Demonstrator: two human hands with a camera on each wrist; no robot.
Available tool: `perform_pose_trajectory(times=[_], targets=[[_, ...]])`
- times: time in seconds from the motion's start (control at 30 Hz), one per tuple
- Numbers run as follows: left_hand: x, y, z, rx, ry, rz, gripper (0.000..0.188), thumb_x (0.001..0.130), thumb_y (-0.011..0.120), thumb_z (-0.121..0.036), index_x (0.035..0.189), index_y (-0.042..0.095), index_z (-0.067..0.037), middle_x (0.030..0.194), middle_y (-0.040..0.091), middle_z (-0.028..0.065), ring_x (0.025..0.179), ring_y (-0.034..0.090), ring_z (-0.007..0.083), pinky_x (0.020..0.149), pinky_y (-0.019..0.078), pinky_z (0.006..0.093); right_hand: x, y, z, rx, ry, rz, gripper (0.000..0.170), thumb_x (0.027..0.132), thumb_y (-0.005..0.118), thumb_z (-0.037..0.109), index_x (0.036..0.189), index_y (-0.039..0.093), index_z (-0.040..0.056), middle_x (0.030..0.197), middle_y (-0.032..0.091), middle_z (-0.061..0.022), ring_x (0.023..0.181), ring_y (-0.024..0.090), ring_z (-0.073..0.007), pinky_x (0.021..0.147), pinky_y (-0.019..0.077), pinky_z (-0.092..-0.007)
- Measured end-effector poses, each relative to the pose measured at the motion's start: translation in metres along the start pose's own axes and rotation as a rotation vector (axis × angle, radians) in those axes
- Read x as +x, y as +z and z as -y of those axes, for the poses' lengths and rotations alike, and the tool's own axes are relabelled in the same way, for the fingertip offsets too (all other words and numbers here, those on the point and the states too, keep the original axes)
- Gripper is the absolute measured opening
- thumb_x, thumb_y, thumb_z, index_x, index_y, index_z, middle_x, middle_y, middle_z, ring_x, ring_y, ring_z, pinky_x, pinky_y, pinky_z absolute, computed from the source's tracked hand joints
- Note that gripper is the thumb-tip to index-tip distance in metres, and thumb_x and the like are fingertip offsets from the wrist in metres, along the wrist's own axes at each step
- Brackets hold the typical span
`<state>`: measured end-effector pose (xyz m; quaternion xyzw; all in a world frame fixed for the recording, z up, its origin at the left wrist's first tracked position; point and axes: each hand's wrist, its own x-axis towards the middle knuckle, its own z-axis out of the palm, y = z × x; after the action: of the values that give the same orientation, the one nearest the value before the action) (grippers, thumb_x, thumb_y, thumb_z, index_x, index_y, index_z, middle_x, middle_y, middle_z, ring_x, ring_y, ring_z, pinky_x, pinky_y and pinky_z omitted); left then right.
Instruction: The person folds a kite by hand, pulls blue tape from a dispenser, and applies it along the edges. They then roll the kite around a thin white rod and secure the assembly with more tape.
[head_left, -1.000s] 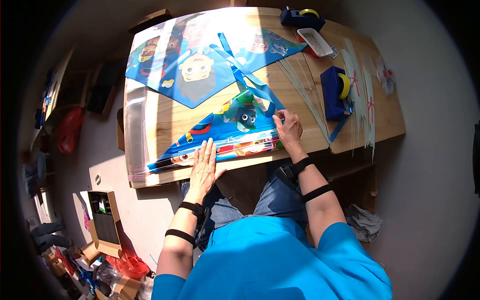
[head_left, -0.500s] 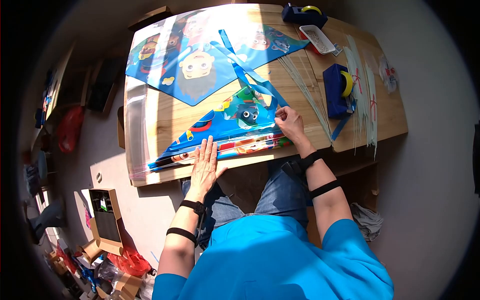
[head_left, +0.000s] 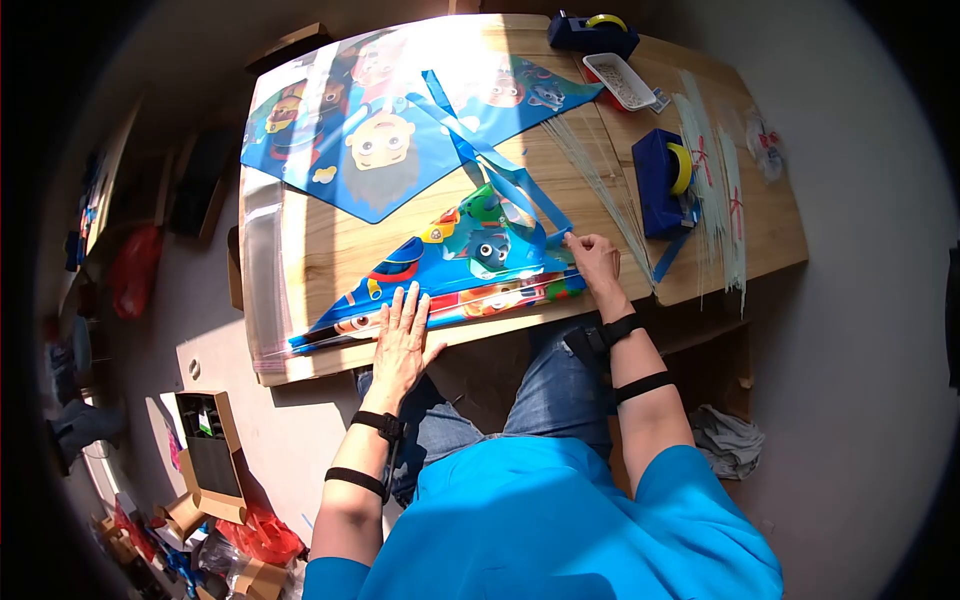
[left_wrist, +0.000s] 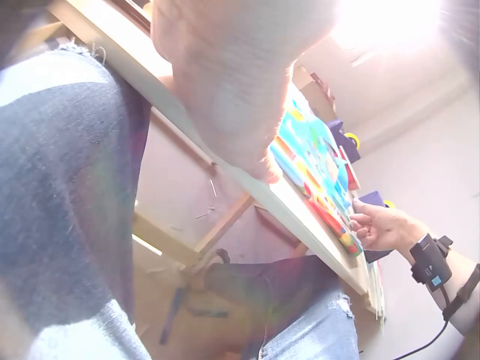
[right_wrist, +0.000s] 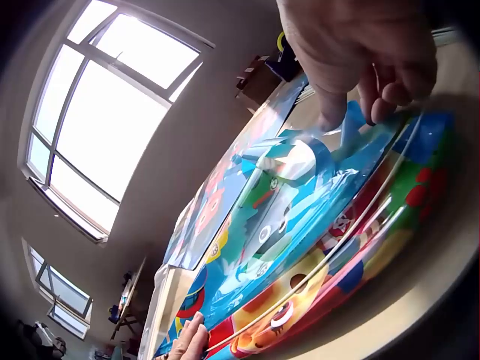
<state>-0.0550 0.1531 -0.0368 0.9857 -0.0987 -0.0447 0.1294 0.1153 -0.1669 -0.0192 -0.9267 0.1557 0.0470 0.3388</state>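
Observation:
A folded kite sheet [head_left: 490,250] of shiny blue film with cartoon figures lies along the table's near edge. My left hand [head_left: 402,345] rests flat on its lower band, fingers straight and spread. At the right end, my right hand [head_left: 597,262] pinches blue film between thumb and fingers; the right wrist view shows the film raised under the fingertips. A thin pale rod [right_wrist: 300,284] runs lengthwise along the folded band. Blue ribbons [head_left: 540,200] trail from the sheet's right side towards the back.
Another kite sheet [head_left: 380,190] is spread flat behind. To the right are a tape dispenser [head_left: 657,185], thin sticks [head_left: 590,165] and pale strip bundles [head_left: 735,215]. A second dispenser [head_left: 590,38] and a white tray [head_left: 620,80] stand at the back. Clear film [head_left: 264,250] covers the left edge.
My right hand has shifted slightly rightward along the sheet, its fingertips now at the blue film near the end. My left hand keeps its place. The head view has swung a little.

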Motion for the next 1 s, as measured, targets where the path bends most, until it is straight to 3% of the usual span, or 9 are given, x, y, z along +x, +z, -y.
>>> perform_pose_trajectory(times=[0.1, 0.17, 0.23, 0.3, 0.43, 0.5, 0.6, 0.7, 1.0], targets=[[0.0, -0.002, -0.001, -0.013, -0.003, 0.011, 0.084, 0.088, 0.062, -0.049, 0.154, 0.025, -0.012, 0.163, 0.014, 0.0091, 0.151, 0.007, 0.0303, 0.121, 0.0086, 0.0463, 0.0, 0.003, 0.016, -0.008, 0.013, 0.162, 0.045, 0.073, 0.081, 0.042, 0.088, 0.073, 0.0008, 0.08, 0.072, -0.0094, 0.076, 0.068, -0.0186, 0.072, 0.0527, -0.0321], [0.0, -0.004, 0.0, -0.046, -0.002, 0.024, 0.084, 0.087, 0.064, -0.047, 0.154, 0.026, -0.012, 0.163, 0.014, 0.0097, 0.151, 0.007, 0.0308, 0.121, 0.0101, 0.0472, 0.005, 0.018, 0.009, 0.074, -0.103, 0.231, 0.052, 0.066, 0.081, 0.05, 0.088, 0.073, 0.0033, 0.088, 0.071, -0.0148, 0.082, 0.068, -0.0313, 0.076, 0.0524, -0.0388], [0.001, -0.007, -0.001, -0.054, -0.004, 0.03, 0.085, 0.086, 0.065, -0.045, 0.153, 0.026, -0.012, 0.163, 0.014, 0.01, 0.151, 0.008, 0.0311, 0.121, 0.0109, 0.0476, 0.011, 0.029, 0.001, 0.073, -0.16, 0.248, 0.049, 0.066, 0.082, 0.043, 0.093, 0.073, 0.0037, 0.097, 0.07, -0.0143, 0.092, 0.064, -0.0309, 0.083, 0.0506, -0.0396], [0.001, -0.009, -0.001, -0.068, -0.008, 0.033, 0.085, 0.085, 0.066, -0.044, 0.153, 0.027, -0.012, 0.162, 0.014, 0.0101, 0.15, 0.008, 0.0313, 0.121, 0.0108, 0.0477, 0.007, 0.035, -0.002, 0.04, -0.484, -0.021, 0.042, 0.065, 0.082, 0.036, 0.091, 0.073, 0.0035, 0.103, 0.069, -0.0116, 0.1, 0.06, -0.0298, 0.089, 0.0481, -0.0399], [0.0, -0.006, -0.001, -0.049, 0.004, 0.025, 0.085, 0.085, 0.066, -0.045, 0.153, 0.027, -0.011, 0.162, 0.014, 0.0106, 0.151, 0.007, 0.0315, 0.121, 0.0097, 0.0478, 0.013, 0.026, 0.01, 0.119, -0.572, 0.065, 0.035, 0.069, 0.078, 0.024, 0.096, 0.071, 0.0033, 0.099, 0.071, -0.0075, 0.101, 0.059, -0.0313, 0.092, 0.0474, -0.0417], [0.0, -0.006, -0.001, -0.043, 0.009, 0.021, 0.085, 0.086, 0.066, -0.046, 0.153, 0.027, -0.011, 0.162, 0.013, 0.0109, 0.15, 0.007, 0.0318, 0.121, 0.0093, 0.0477, 0.019, 0.023, 0.018, 0.117, -0.525, 0.126, 0.03, 0.075, 0.073, 0.015, 0.101, 0.069, 0.0009, 0.096, 0.073, -0.0086, 0.094, 0.065, -0.0262, 0.087, 0.0514, -0.0381], [0.0, -0.008, -0.001, -0.023, -0.002, 0.04, 0.085, 0.086, 0.065, -0.048, 0.153, 0.026, -0.011, 0.162, 0.014, 0.0109, 0.15, 0.008, 0.0319, 0.121, 0.0097, 0.0475, 0.027, 0.022, 0.03, 0.923, -0.109, 0.382, 0.021, 0.085, 0.064, 0.003, 0.106, 0.063, -0.0028, 0.096, 0.072, -0.0119, 0.083, 0.07, -0.0144, 0.078, 0.055, -0.0258], [0.001, -0.008, -0.001, -0.02, 0.0, 0.043, 0.085, 0.086, 0.064, -0.048, 0.153, 0.026, -0.011, 0.162, 0.014, 0.0107, 0.15, 0.009, 0.0315, 0.121, 0.01, 0.0468, 0.032, 0.02, 0.04, 1.074, -0.04, 0.421, 0.023, 0.085, 0.067, 0.003, 0.107, 0.062, -0.0021, 0.094, 0.072, -0.0103, 0.082, 0.07, -0.0155, 0.078, 0.0557, -0.0267], [0.0, -0.01, -0.006, 0.049, 0.017, -0.003, 0.088, 0.087, 0.062, -0.05, 0.153, 0.024, -0.008, 0.162, 0.015, 0.0109, 0.15, 0.01, 0.0294, 0.122, 0.0052, 0.0456, 0.047, 0.027, 0.02, 0.913, -0.063, 0.361, 0.022, 0.095, 0.052, 0.0, 0.116, 0.059, -0.0033, 0.102, 0.07, -0.0125, 0.088, 0.071, -0.0203, 0.08, 0.0565, -0.0294]])
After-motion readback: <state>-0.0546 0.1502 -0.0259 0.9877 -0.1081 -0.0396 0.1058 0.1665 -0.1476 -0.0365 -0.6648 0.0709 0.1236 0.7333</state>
